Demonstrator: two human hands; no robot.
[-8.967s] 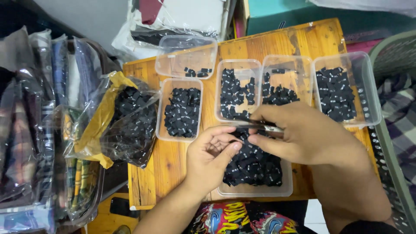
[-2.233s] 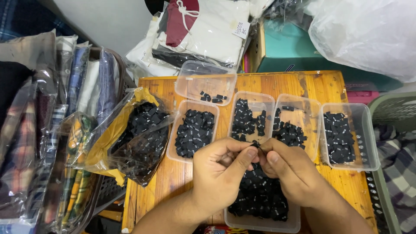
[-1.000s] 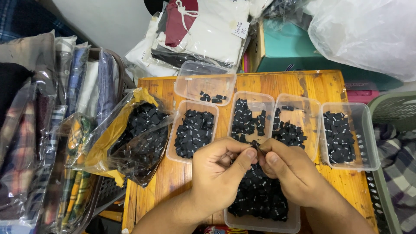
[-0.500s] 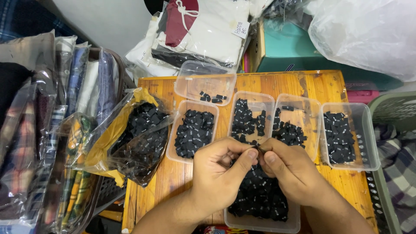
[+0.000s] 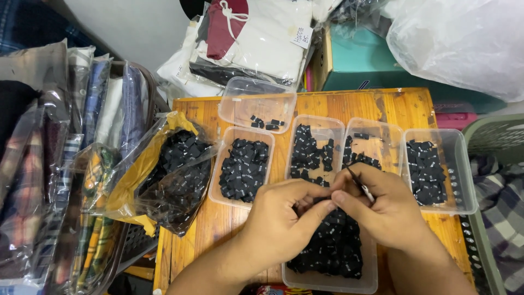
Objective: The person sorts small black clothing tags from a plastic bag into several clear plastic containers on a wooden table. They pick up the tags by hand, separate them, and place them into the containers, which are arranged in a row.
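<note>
Pinching one small black fabric label (image 5: 315, 203) between my left hand (image 5: 284, 221) and tweezer-holding right hand (image 5: 382, 210), I risk dropping it into the wrong clear plastic tray (image 5: 327, 284).

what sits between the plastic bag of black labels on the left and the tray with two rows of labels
In the head view, one clear tray of black labels sits between the plastic bag and the two-row tray, on the wooden table.

A single head-worn camera looks steeply down, from close above, onto the small orange-brown wooden table (image 5: 349, 106). The near edge crops the forearms; the far edge reaches stacked bagged clothing (image 5: 256, 38).
</note>
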